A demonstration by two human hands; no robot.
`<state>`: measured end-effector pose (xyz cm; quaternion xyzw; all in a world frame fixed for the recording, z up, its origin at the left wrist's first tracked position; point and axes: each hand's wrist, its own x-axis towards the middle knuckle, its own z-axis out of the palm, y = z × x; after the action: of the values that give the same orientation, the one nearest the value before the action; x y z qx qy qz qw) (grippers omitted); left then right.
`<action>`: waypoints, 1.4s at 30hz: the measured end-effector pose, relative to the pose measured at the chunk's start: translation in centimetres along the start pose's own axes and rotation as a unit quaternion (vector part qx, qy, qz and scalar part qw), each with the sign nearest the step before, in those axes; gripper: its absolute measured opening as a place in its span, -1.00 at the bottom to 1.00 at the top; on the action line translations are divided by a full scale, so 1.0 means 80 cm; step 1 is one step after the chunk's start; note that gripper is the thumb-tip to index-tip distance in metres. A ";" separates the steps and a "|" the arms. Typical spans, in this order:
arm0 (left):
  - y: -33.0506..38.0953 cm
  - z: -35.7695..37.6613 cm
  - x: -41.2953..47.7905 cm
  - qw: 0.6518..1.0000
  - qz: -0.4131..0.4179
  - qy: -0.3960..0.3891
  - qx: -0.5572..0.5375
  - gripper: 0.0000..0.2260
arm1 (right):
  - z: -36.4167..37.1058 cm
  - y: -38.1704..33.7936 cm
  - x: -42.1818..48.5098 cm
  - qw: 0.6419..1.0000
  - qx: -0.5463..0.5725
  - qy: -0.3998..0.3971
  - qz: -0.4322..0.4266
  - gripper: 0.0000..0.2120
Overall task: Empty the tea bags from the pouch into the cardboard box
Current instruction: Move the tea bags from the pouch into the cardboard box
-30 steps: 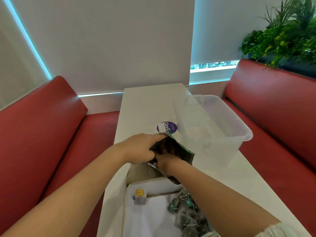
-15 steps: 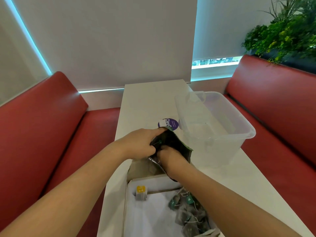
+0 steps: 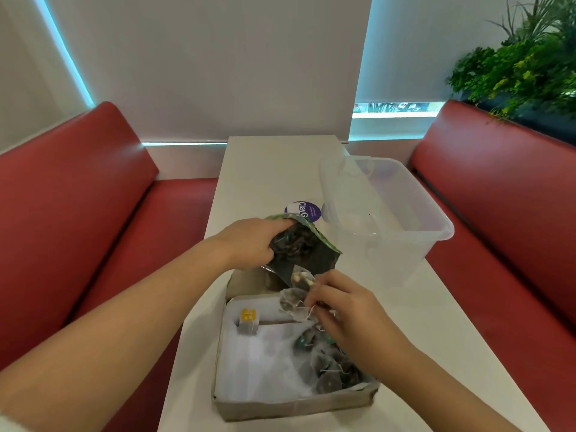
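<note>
Your left hand [image 3: 249,244] held the pouch [image 3: 308,254] over the cardboard box's [image 3: 296,406] twelve o'clock edge. Its grip was clamped on the pouch's side, with the mouth tipped toward you so bags would fall in. Your right hand [image 3: 346,310], wrist arched above the box, pinched tea bags [image 3: 293,302] at the mouth, grip closed on them.

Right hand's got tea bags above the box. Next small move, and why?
Probably open the right hand and drop the tea bags: it pinches them over the far end of the cardboard box, just outside the pouch gripped by the left hand. The pouch looks far from empty, so another reach likely follows.
</note>
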<state>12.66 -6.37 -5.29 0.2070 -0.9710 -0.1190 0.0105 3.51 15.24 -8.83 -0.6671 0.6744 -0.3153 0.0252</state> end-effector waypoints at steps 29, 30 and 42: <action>0.003 -0.017 0.004 0.999 -0.001 -0.017 -0.045 -0.38 | 0.025 0.019 0.039 0.999 -0.049 0.011 -0.008 -0.77; 0.005 -0.019 0.005 0.999 0.003 -0.021 -0.048 -0.38 | 0.026 0.019 0.056 0.998 -0.054 0.012 0.009 -0.72; 0.014 -0.055 -0.004 0.995 0.025 -0.049 -0.079 -0.34 | 0.116 0.073 0.197 0.897 -0.119 -0.326 0.274 -0.51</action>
<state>12.81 -6.25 -0.73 0.1753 -0.9628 -0.2050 -0.0175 0.89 -3.35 -12.85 -0.5197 0.8168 0.0215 0.2496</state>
